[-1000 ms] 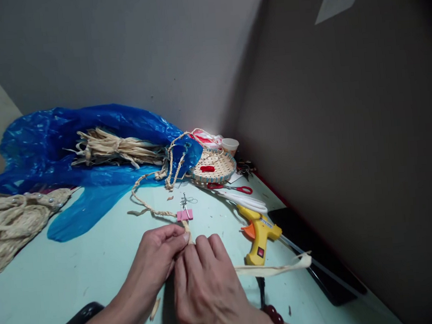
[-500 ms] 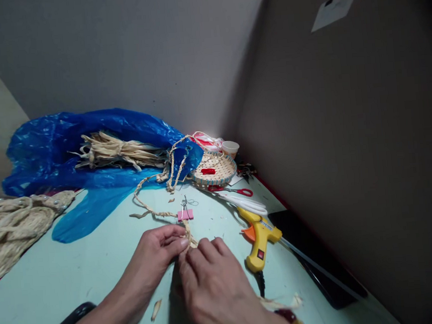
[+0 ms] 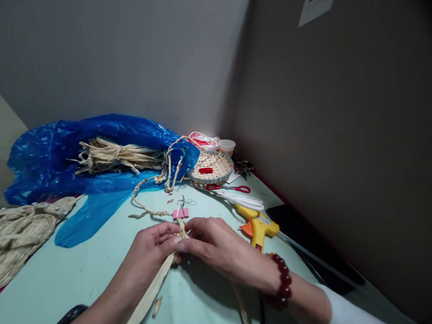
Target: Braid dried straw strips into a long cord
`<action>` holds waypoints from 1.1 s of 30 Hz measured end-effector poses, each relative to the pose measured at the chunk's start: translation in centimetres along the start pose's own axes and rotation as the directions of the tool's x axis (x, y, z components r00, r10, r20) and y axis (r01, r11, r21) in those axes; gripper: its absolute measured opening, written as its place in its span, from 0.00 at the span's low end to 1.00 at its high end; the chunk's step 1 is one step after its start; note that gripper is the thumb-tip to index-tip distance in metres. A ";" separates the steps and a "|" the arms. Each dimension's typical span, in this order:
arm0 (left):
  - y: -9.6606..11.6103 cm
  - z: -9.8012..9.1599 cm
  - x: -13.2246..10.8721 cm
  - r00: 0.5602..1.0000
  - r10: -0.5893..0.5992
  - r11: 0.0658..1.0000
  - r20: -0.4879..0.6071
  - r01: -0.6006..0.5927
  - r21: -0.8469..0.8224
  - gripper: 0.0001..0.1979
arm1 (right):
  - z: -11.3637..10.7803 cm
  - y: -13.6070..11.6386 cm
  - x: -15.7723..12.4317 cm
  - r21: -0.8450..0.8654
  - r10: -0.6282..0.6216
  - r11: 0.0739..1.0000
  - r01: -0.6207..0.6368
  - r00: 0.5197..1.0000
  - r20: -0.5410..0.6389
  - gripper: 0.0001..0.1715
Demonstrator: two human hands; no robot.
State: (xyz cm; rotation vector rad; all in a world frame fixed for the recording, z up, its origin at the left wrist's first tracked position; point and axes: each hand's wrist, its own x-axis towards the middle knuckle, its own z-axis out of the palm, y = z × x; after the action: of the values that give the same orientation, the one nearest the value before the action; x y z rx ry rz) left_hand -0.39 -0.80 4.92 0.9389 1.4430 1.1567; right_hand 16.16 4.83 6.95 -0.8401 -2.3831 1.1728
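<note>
A braid of pale dried fibre [image 3: 182, 227] runs down from a pink binder clip [image 3: 180, 213] on the table. My left hand [image 3: 157, 243] pinches the braid from the left, just below the clip. From the right, my right hand [image 3: 211, 243] closes on the same spot, thumb and fingers meeting the left fingertips. A long flat fibre strip [image 3: 145, 304] comes out below the fingers and trails toward me over my left forearm. Another strip [image 3: 241, 306] hangs under my right wrist. Beyond the clip, a thin twisted cord [image 3: 142, 205] curves off to the left.
A blue plastic bag [image 3: 49, 156] holds a fibre bundle [image 3: 120, 155]. A woven basket [image 3: 216, 168], paper cup [image 3: 227, 146] and red-handled scissors [image 3: 241, 189] lie at the back right. A yellow glue gun [image 3: 258, 226] sits beside my right hand. Woven fibre work with beads [image 3: 14, 240] is at left.
My right hand has turned and moved up beside the left fingertips, uncovering the strips below. One long strip now lies toward me across the left forearm. The left hand stays on the braid.
</note>
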 end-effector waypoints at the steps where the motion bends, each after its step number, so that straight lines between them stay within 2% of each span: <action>1: -0.1 0.2 -0.1 1.000 -0.001 1.000 0.005 0.001 -0.010 0.13 | 0.8 0.0 0.0 -0.007 0.009 1.000 -0.010 0.999 -0.043 0.18; 4: -0.4 0.6 -0.4 1.000 0.004 0.999 0.021 -0.003 -0.048 0.13 | 1.9 0.0 0.0 -0.014 -0.022 1.000 0.021 0.996 -0.085 0.13; 7: -0.9 0.7 -0.6 1.000 0.018 0.999 0.008 -0.018 -0.035 0.13 | 1.8 0.4 -0.1 -0.060 -0.044 0.997 0.040 0.998 -0.055 0.15; 9: -1.2 0.5 -0.7 0.999 0.043 0.999 0.002 -0.043 0.032 0.11 | 1.5 0.8 0.0 -0.064 -0.057 0.996 0.055 0.998 -0.022 0.17; 14: -1.5 -0.2 -0.8 0.991 0.130 0.947 0.036 -0.135 0.291 0.05 | 0.9 1.3 0.4 0.079 -0.091 0.993 0.087 0.994 0.058 0.16; 20: -0.3 0.3 -1.6 0.965 0.261 0.807 0.018 -0.228 0.545 0.03 | 1.5 1.0 0.5 0.078 0.025 0.997 -0.021 0.999 -0.046 0.15; 23: 0.0 0.7 -1.9 0.951 0.307 0.742 0.018 -0.252 0.622 0.03 | 1.9 1.0 0.5 0.078 0.057 0.996 -0.051 0.994 -0.089 0.14; 29: -0.6 1.0 -2.1 0.950 0.312 0.711 0.018 -0.246 0.659 0.03 | 2.6 1.2 0.6 0.127 0.064 0.991 -0.050 0.991 -0.115 0.16; 31: -0.7 1.0 -2.2 0.951 0.307 0.701 0.019 -0.240 0.671 0.03 | 2.9 1.2 0.7 0.096 0.105 0.991 -0.091 0.983 -0.148 0.14; 33: -0.6 1.0 -2.3 0.954 0.298 0.651 0.009 -0.211 0.729 0.02 | 3.2 1.1 0.6 0.054 0.117 0.993 -0.109 0.975 -0.187 0.13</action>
State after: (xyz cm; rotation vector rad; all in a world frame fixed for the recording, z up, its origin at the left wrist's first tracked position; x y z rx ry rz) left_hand 1.01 -3.00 4.81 1.7010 1.9651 0.8151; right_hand 14.34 3.89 4.16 -1.0365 -2.1740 1.1270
